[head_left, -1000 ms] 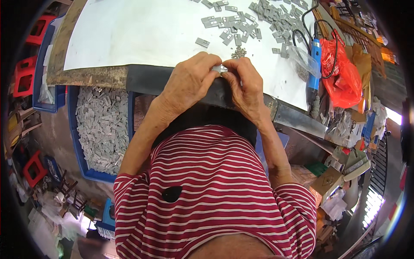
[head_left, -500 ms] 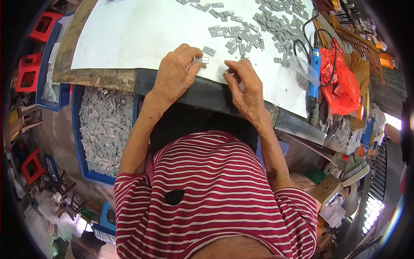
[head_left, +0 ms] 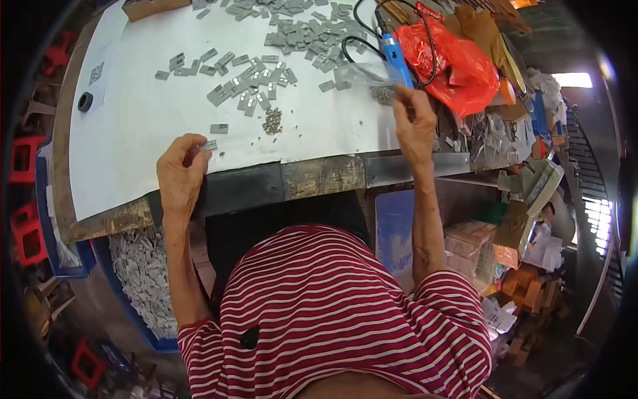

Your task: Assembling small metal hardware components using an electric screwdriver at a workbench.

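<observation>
My left hand (head_left: 179,174) rests at the table's front edge, thumb and forefinger pinched on a small grey rectangular metal piece (head_left: 209,145) that looks like a pencil sharpener. Just above it lies a like piece (head_left: 219,128). To the right is a small heap of tiny screws (head_left: 272,122), with a few strewn around. My right hand (head_left: 417,126) reaches out at the lower end of a blue corded power screwdriver (head_left: 396,56), fingers curved with a gap to the thumb. It partly hides the tool's tip. Beside its fingertips lies a clear bag with small parts (head_left: 383,95).
More grey pieces (head_left: 252,83) lie scattered and heaped (head_left: 312,33) on the white-covered table (head_left: 133,133). A red plastic bag (head_left: 458,66) is at the right. Below the table's left end stands a blue bin (head_left: 106,266) full of grey pieces. A black ring (head_left: 85,102) lies far left.
My right hand has left the spot beside my left and moved right to the blue screwdriver. My left hand still pinches its piece. The view has swung to the right.
</observation>
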`<state>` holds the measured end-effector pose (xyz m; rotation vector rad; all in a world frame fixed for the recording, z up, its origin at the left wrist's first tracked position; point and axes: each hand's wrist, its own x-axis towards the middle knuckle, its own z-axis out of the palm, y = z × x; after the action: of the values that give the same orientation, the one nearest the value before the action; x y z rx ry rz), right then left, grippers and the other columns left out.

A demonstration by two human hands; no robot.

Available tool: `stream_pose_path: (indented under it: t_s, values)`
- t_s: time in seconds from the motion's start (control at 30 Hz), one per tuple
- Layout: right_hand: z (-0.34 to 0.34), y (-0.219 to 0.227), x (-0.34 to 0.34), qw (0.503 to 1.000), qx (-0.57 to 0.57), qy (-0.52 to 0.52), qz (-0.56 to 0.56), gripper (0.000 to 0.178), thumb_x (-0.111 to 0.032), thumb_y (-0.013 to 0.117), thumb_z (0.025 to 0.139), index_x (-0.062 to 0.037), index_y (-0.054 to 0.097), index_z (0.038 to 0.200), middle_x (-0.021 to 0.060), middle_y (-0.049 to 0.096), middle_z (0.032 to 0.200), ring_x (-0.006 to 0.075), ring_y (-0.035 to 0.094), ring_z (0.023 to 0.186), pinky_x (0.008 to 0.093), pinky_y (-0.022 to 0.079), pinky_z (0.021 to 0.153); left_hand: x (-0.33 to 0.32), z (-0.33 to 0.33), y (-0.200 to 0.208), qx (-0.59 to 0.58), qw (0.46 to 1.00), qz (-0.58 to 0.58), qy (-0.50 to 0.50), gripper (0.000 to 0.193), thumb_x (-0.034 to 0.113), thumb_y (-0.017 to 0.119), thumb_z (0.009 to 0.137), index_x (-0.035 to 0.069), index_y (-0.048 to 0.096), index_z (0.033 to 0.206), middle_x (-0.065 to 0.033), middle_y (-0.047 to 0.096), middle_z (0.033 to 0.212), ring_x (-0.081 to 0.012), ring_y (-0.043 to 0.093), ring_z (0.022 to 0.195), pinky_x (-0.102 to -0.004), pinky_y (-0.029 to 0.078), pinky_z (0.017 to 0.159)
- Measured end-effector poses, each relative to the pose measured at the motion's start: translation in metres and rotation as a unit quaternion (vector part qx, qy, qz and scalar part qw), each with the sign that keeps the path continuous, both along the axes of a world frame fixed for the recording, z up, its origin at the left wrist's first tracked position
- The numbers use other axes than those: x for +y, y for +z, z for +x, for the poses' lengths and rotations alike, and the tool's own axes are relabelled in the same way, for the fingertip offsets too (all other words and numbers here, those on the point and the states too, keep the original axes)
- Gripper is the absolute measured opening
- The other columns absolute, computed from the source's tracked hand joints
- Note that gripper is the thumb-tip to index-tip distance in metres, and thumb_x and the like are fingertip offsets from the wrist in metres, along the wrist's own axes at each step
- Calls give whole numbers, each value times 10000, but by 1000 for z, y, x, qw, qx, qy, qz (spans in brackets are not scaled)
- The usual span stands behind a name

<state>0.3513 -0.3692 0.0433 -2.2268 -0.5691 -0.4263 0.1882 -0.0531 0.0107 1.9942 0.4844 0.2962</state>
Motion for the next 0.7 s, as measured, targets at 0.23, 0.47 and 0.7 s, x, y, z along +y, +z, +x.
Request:
stream_pose_path:
  t_s: [0.23, 0.47, 0.7]
  values:
    - [62, -12, -37, 997, -8, -58, -54, 232, -95, 564, 801, 12, 576, 1007, 122, 576, 839, 198, 553, 748, 299, 444, 689, -1, -1, 3, 23, 998, -58, -2, 135, 21, 611, 730, -10, 584, 859, 28, 453, 647, -57, 401, 594, -198, 344, 535]
    - [75, -25, -39, 979, 26, -25, -199, 457, -262, 536, 815, 44, 467, 1148, 262, 548, 1022, 382, 536, 960, 410, 412, 842, -1, -4, 2, 19, 998, -54, 3, 151, 28, 614, 734, -11, 589, 878, 23, 475, 663, -54, 410, 602, -192, 349, 538]
    - [79, -18, -41, 986, 133, -7, -100, 422, -222, 573, 806, 71, 516, 1104, 189, 605, 927, 234, 579, 842, 311, 440, 770, 1, -2, -2, 17, 1000, -23, -5, 189, 36, 626, 719, -3, 590, 900, 12, 516, 673, -54, 430, 595, -195, 374, 545]
